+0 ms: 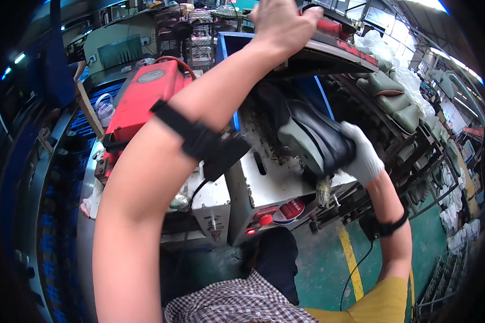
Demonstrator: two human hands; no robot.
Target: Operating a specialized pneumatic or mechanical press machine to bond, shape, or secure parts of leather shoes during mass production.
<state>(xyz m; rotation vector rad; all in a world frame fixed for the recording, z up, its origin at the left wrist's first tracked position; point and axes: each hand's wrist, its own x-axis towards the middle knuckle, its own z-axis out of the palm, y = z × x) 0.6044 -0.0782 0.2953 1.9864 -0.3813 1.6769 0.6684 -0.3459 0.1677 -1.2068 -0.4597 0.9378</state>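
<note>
My right hand (pixel 364 156), in a white glove, is closed around the near end of a black shoe (pixel 334 137) with a grey-green side. The shoe is tilted over the worn white top (pixel 269 175) of a machine, under a raised cover (pixel 334 56) with red along its edge. My bare left hand (pixel 285 27) reaches up to the top of the machine, beside the cover. Its fingers look curled round a dark part there, but the frame's upper edge cuts them off, so what they hold is unclear. Black straps circle both my forearms.
A red machine housing (pixel 148 94) stands to the left, beside a blue conveyor (pixel 48 247). On the machine's front are a red button (pixel 265 219) and a lit red lamp (pixel 250 231). Grey-green shoe parts (pixel 404 110) fill a rack at right. A yellow line (pixel 351 261) marks the green floor.
</note>
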